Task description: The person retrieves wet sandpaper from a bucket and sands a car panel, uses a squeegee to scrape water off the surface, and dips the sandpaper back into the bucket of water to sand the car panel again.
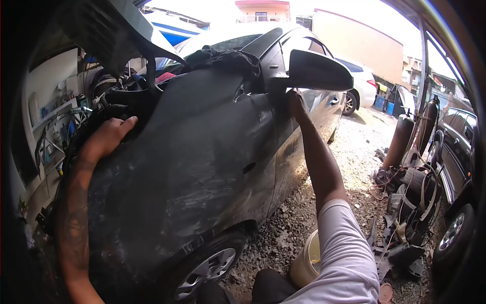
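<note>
And here I'm bracing, it seems, at the dark fender (202, 131) left of the mirror (316, 71), left fingers (112, 124) curled by the fender's edge, right fingers (295, 97) just below the mirror, neither grip clear to tell, next move likely wanting even pressure.

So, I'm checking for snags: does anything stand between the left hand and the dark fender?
Nothing visible: the left hand is at the edge of the dark fender. The black cloth lies farther back, toward the side mirror.
</note>
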Demonstrator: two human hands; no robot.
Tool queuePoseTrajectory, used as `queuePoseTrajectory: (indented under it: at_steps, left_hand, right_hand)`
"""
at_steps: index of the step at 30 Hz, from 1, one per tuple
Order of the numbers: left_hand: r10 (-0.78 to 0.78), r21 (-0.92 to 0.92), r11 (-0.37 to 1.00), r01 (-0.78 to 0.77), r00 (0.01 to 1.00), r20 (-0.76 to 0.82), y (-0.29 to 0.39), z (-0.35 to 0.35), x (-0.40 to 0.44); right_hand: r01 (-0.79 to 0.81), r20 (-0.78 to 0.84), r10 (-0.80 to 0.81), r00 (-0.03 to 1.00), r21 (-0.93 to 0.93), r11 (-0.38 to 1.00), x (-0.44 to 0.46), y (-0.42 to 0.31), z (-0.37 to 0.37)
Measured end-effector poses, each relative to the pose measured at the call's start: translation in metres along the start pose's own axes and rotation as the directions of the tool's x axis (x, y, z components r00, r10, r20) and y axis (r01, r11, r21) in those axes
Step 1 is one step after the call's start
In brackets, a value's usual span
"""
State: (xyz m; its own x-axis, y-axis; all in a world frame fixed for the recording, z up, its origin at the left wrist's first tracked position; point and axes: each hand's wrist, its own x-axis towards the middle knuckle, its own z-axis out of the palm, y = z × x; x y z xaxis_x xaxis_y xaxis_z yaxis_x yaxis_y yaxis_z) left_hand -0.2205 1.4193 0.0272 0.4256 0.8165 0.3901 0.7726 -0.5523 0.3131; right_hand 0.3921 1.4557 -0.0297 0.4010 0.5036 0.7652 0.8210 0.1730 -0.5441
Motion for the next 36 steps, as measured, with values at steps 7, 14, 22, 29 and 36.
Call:
queuePoseTrajectory:
  at_steps: [7, 14, 22, 29, 36]
  left_hand:
    - [0.125, 0.056, 0.991, -0.123, 0.992, -0.031, -0.007, 0.004, -0.002]
    - [0.024, 0.027, 0.999, -0.024, 1.000, -0.013, -0.010, 0.002, 0.005]
    - [0.057, 0.009, 0.998, -0.057, 0.998, -0.034, -0.008, 0.003, 0.001]
    - [0.035, 0.026, 0.999, -0.035, 0.999, -0.007, -0.002, 0.001, -0.002]
    - [0.067, 0.032, 0.997, -0.067, 0.998, -0.017, -0.008, 0.003, 0.002]
  right_hand:
    - [0.363, 0.075, -0.359, 0.930, -0.344, 0.866, -0.019, -0.008, -0.012]
    - [0.528, -0.113, -0.620, 0.776, -0.421, 0.737, -0.018, 0.022, 0.007]
    - [0.205, -0.002, -0.206, 0.979, 0.077, 0.976, 0.003, 0.030, 0.002]
    - [0.007, 0.158, -0.011, 0.987, 0.031, 1.000, 0.005, 0.022, 0.000]
    - [0.079, 0.149, -0.091, 0.985, 0.085, 0.993, -0.020, -0.017, -0.004]
